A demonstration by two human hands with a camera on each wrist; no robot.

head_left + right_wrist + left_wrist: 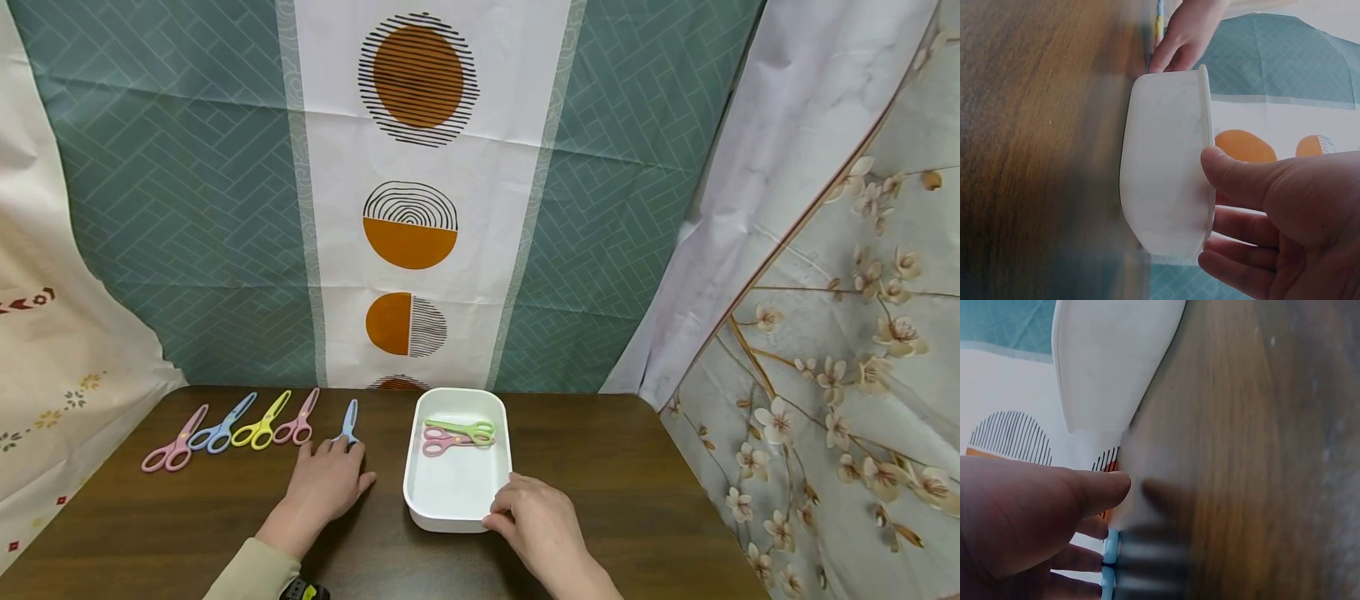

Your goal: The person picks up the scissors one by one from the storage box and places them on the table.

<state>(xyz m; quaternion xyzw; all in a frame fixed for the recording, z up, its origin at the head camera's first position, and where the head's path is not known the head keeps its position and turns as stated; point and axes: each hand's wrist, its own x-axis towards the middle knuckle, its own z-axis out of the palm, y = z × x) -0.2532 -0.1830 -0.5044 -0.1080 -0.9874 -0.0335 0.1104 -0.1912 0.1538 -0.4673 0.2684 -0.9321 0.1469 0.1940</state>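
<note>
My left hand (328,482) reaches over the handles of a pair of light-blue scissors (350,419), blades pointing to the back of the table. In the left wrist view, the fingertips are right at the blue handles (1110,547), and the thumb stands apart from them. With thumb and fingers, my right hand (542,527) pinches the near right corner of a white plastic tray (444,523). The right wrist view shows the thumb on the rim of the tray (1166,137). Inside the tray lie green scissors (480,430) across pink scissors (437,447).
Left of my left hand, several scissors lie in a row: pink scissors (171,450), blue scissors (219,433), yellow scissors (258,432) and another pink pair (298,427). Behind the dark wooden table (615,467) hangs a green and white patterned cloth (420,283).
</note>
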